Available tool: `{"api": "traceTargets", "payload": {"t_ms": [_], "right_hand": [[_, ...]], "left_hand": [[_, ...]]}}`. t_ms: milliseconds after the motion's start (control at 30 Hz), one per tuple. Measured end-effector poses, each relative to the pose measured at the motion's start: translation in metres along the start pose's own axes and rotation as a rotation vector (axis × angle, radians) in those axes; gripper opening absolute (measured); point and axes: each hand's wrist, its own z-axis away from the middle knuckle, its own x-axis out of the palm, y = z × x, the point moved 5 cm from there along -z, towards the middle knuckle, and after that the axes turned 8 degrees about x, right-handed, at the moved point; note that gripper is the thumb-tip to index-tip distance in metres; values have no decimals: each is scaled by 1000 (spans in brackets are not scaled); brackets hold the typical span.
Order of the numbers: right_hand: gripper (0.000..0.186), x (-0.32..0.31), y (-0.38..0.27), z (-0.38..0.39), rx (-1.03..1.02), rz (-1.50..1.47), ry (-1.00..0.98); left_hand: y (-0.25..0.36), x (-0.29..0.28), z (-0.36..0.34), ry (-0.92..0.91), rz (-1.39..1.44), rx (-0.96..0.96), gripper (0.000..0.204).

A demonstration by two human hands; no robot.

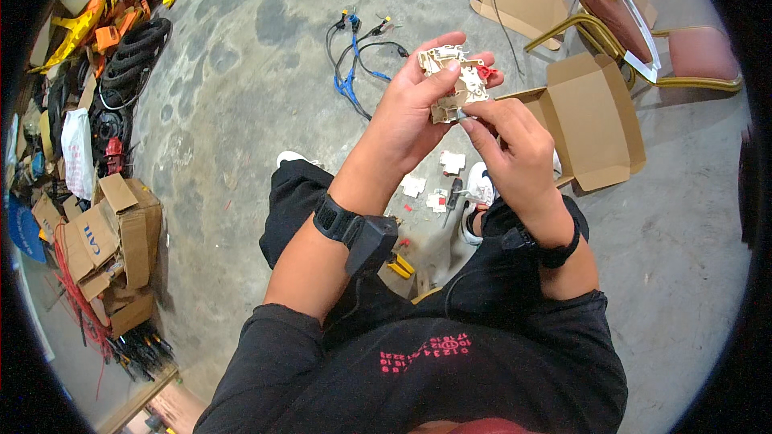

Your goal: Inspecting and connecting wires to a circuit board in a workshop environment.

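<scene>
A torn cardboard box point(133, 233) sits at the far left, then blue-and-black cables point(346, 84) on the floor point(217, 185). The left hand point(408, 108) holds an opened white casing point(473, 95) above the floor, its fingers wrapped round it. A screwdriver point(454, 193) lies below. The right hand's point(519, 145) thumb and forefinger meet the casing's lower edge; I cannot tell what they grip. Farther right are an open box point(591, 116) and a chair point(700, 56).

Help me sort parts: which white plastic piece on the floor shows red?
The white plastic piece beside the dark-handled screwdriver: it shows red; the topmost piece and leftmost piece don't.
</scene>
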Motion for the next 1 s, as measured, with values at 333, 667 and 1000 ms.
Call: {"api": "traceTargets", "payload": {"t_ms": [333, 667, 1000], "right_hand": [[19, -1, -1, -1, -21, 18, -9], [20, 0, -3, -1, -30, 1, 6], [21, -1, -3, 0, -38, 1, 4]], "left_hand": [[-2, -1, -1, 9, 17, 4, 47], [4, 3, 2, 26, -32, 12, 53], [2, 3, 0, 9, -17, 26, 57]]}}
